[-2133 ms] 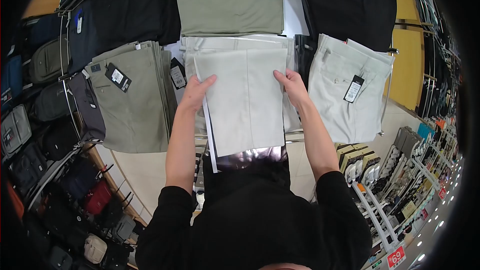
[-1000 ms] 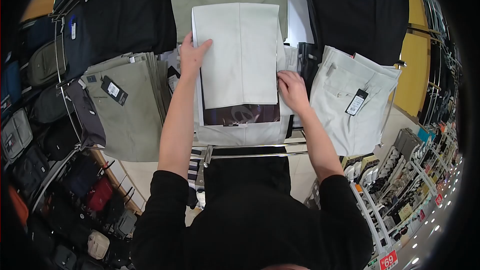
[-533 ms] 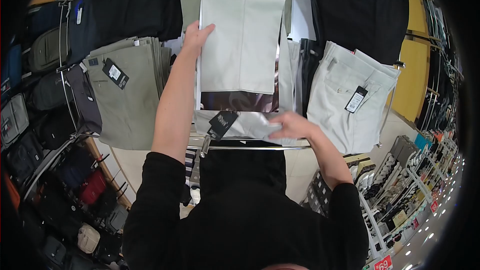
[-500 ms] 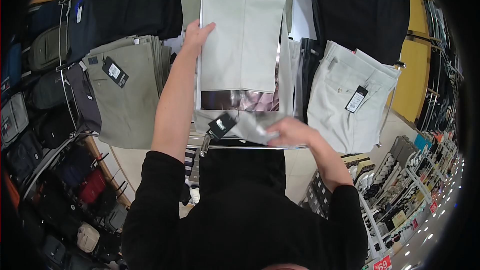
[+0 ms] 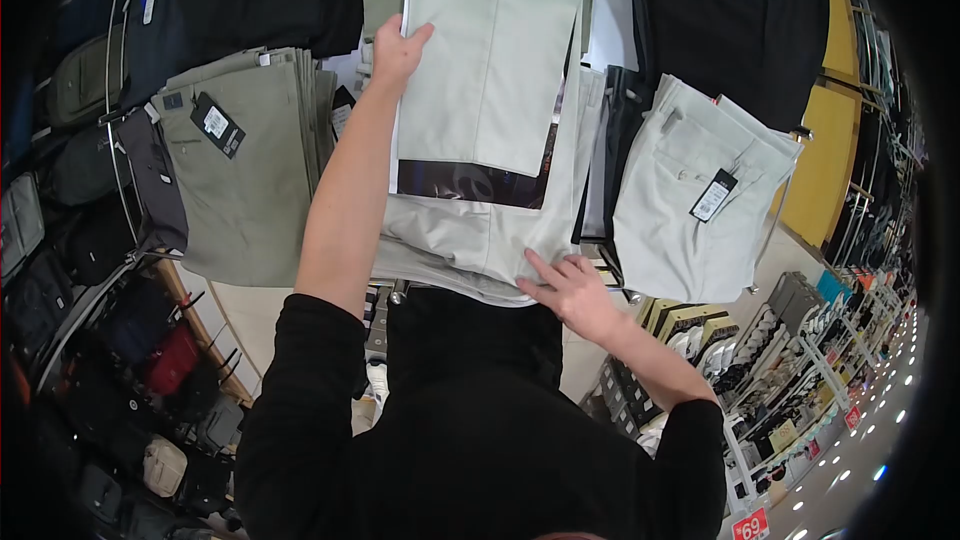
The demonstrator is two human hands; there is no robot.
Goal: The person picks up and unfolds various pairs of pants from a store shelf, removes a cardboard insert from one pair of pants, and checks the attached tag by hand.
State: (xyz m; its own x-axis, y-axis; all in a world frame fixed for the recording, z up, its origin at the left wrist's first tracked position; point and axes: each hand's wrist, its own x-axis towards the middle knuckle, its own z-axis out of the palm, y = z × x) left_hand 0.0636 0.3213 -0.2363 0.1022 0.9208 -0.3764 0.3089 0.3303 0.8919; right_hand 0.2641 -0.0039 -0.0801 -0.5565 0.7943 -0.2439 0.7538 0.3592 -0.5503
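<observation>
Left hand point(image 5: 398, 48) is gripped on the raised folding board point(image 5: 488, 65) while pale trousers point(image 5: 480, 230) are smoothed (right hand point(image 5: 570, 290) spread flat); a cross-fold seems due.

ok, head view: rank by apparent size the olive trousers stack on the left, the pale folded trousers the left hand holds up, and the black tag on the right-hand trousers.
1. olive trousers stack
2. pale folded trousers, smaller, though closeness to the camera leaves this unsure
3. black tag, by far the smallest

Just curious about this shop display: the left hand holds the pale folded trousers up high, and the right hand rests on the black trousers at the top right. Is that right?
Not quite. In the head view the right hand rests on the lower edge of the light trousers stack, not black ones. The left hand does hold the pale folded trousers up high.
</observation>
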